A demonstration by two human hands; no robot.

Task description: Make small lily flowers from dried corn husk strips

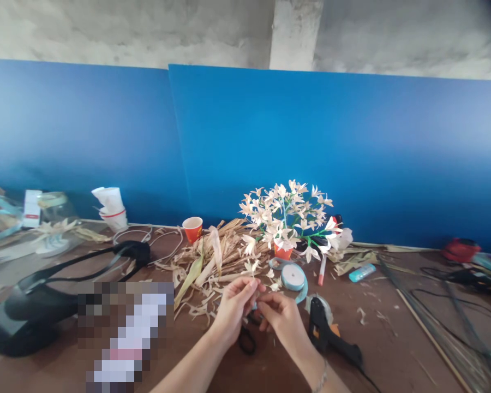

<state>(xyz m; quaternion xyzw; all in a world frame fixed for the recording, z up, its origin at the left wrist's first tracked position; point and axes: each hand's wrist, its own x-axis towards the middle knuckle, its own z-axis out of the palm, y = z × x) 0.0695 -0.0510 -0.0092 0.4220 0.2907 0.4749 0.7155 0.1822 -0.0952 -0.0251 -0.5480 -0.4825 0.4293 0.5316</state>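
My left hand (234,307) is closed in a pinch, with a small cream husk flower (251,267) standing just above its fingertips. Beside it, my right hand (284,322) is also pinched; a bit of something pale blue shows between the two hands, too small to make out. Dark scissor handles (247,341) lie on the table under the hands, partly hidden. Just beyond the right hand is a roll of light blue ribbon (293,277). A black hot glue gun (327,333) rests to the right of that hand.
A red cup (283,252) holds a large bunch of cream flowers (288,210). Dried corn husks (213,254) are heaped at its left, near another red paper cup (192,229). A black strapped object (28,311) lies left; a turquoise lighter (362,273) lies right.
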